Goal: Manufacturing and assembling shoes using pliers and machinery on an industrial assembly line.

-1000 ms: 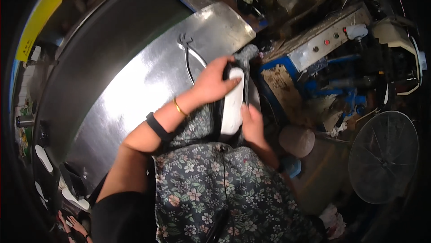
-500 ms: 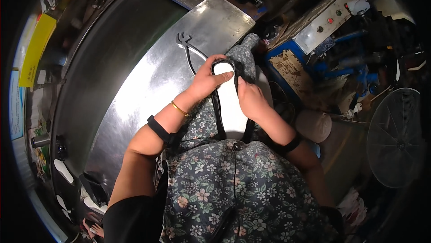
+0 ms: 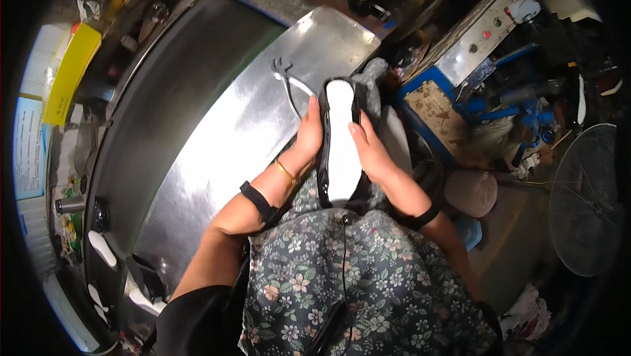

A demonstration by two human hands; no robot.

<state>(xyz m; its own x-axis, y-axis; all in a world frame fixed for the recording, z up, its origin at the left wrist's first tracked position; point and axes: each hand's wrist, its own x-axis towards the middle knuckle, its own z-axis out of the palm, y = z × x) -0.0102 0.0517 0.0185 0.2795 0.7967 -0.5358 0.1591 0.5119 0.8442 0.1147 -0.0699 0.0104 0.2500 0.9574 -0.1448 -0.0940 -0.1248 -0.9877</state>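
A black shoe upper [image 3: 324, 159] lies lengthwise above my lap, its white insole [image 3: 342, 136] facing up. The black material wraps round the white insole's edge. Along its left side rests my left hand [image 3: 309, 136], with the fingers mostly hidden beneath. My right hand [image 3: 373, 149] holds the opposite side, thumb near the insole's edge. Between them the two hands clasp the shoe. Just beyond my left hand, a pair of metal pincers [image 3: 286, 83] lies on the shiny metal tabletop [image 3: 217, 126], jaws pointing away.
A dark belt-like surface [image 3: 151, 93] curves along the table's left, with white insoles [image 3: 102, 249] at its near end. Another black shoe piece [image 3: 146, 276] lies at the lower left. To the right stand a control panel [image 3: 470, 53], a pinkish container [image 3: 471, 193] and a fan [image 3: 588, 201].
My left hand has slid back from the shoe's far end, its thumb off the insole. My right hand has loosened from pinching the edge and now lies along the right side.
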